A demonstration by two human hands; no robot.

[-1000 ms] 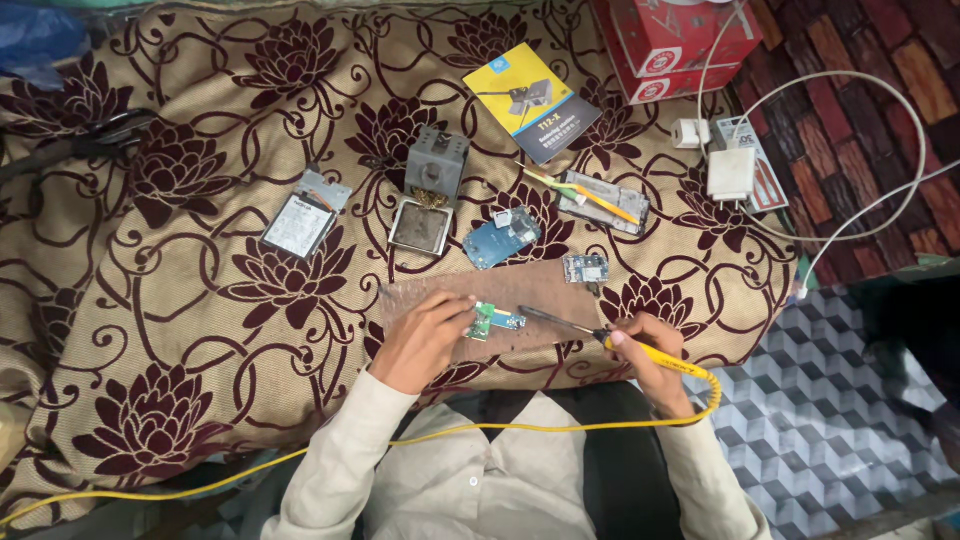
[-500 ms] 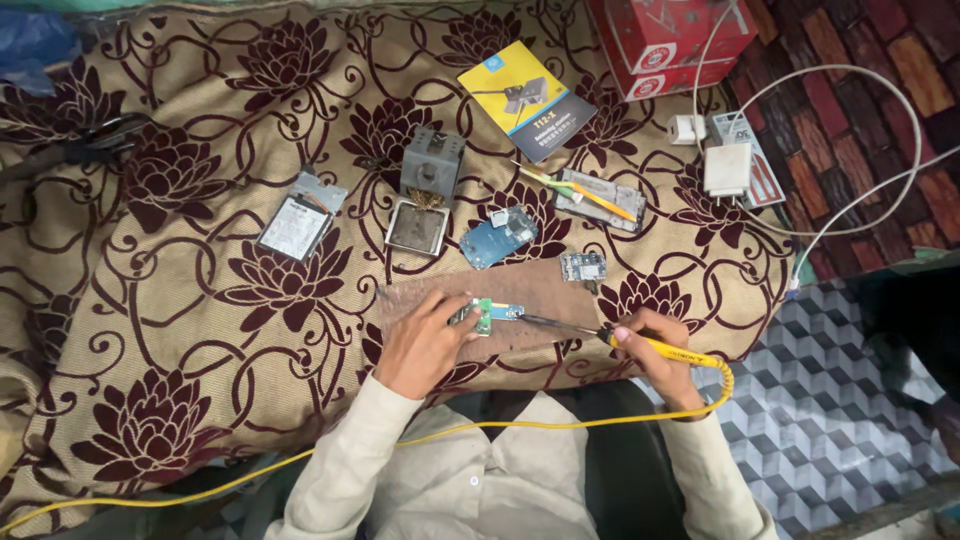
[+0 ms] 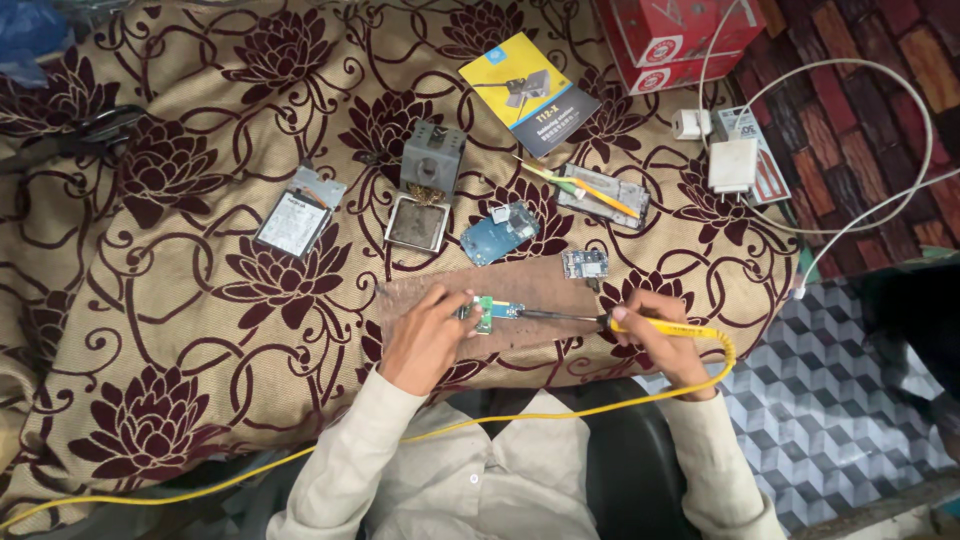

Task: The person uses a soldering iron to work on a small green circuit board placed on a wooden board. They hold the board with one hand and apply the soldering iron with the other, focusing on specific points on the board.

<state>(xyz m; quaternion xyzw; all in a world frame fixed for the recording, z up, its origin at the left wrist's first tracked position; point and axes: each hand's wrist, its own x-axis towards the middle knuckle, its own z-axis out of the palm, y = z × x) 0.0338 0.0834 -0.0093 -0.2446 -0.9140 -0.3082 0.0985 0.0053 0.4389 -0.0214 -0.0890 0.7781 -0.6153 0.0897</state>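
Your left hand (image 3: 428,335) pinched a small green circuit board (image 3: 487,312) against a brown wooden slab (image 3: 545,290) on the floral cloth (image 3: 200,300). Your right hand (image 3: 665,340) gripped a yellow-handled soldering iron (image 3: 620,322), its tip touching the board's right edge. Just beyond your hands lay a blue circuit board (image 3: 500,232) and a grey metal stand (image 3: 425,190). The iron's yellow cord (image 3: 300,455) trailed back beneath your forearms.

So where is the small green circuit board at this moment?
The small green circuit board lies on the brown wooden board, pinned by the left hand; the soldering iron tip touches its right end.
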